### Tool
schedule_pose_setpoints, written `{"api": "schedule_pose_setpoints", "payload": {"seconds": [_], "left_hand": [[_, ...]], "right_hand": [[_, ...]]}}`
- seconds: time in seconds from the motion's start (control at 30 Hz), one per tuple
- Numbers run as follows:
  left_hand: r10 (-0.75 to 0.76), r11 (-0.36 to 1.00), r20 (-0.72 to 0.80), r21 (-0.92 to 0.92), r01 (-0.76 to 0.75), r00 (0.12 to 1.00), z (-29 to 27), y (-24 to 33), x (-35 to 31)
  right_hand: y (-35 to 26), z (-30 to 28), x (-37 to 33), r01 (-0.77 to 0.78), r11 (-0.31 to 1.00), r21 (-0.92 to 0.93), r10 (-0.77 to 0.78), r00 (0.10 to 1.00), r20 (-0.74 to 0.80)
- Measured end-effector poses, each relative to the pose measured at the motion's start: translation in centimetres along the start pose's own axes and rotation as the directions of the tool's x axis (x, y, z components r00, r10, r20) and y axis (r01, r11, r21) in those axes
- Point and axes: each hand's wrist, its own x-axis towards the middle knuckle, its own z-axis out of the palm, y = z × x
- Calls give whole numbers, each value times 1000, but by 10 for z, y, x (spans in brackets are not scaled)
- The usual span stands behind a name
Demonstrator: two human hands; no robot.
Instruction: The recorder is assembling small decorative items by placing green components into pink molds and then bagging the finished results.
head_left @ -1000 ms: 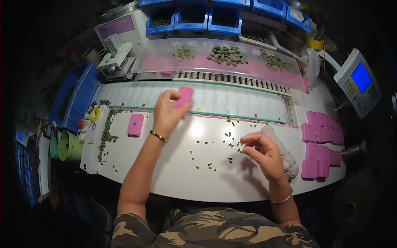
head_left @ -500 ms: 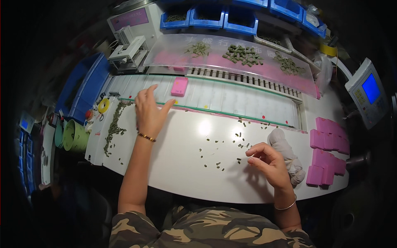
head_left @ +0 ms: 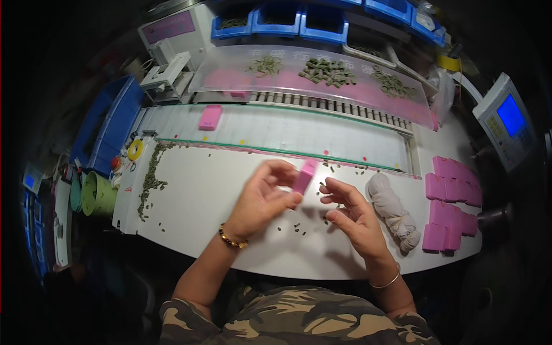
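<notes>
Between the thumb and fingers of my left hand point(head_left: 264, 201) is a pink block, probably a small box point(head_left: 305, 177), tilted and a bit blurred, held above the white table point(head_left: 195, 195). Just to its right my right hand point(head_left: 356, 221) is raised with its fingers apart and nothing visible in it. Small dark green pieces point(head_left: 297, 229) lie scattered under and around both hands. Beyond them, a similar pink block point(head_left: 210, 117) rides on the white conveyor belt point(head_left: 276, 129), which has coloured dots along its near edge.
At right lie a bundled pale cloth point(head_left: 394, 213) and stacked pink blocks point(head_left: 451, 178). A device with a blue screen point(head_left: 509, 118) stands beyond. Behind the belt, a clear sheet point(head_left: 282, 83) carries green piles, below blue bins point(head_left: 276, 22). More green pieces point(head_left: 150, 184) line the left side.
My left hand has come down and right from the belt, and a pink block now shows in it. My right hand has shifted slightly left. The block on the belt has moved left.
</notes>
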Motion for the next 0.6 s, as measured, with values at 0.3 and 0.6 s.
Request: {"api": "schedule_pose_setpoints", "payload": {"seconds": [0.3,0.6], "left_hand": [[-269,851,304,-370,373,914,50,-4,10],[189,897,-42,413,-155,981,65,-21,5]], "right_hand": [[-7,-11,-4,-14,925,381,-20,996,85],[2,-3,-2,149,975,163,-125,982,-145]]}}
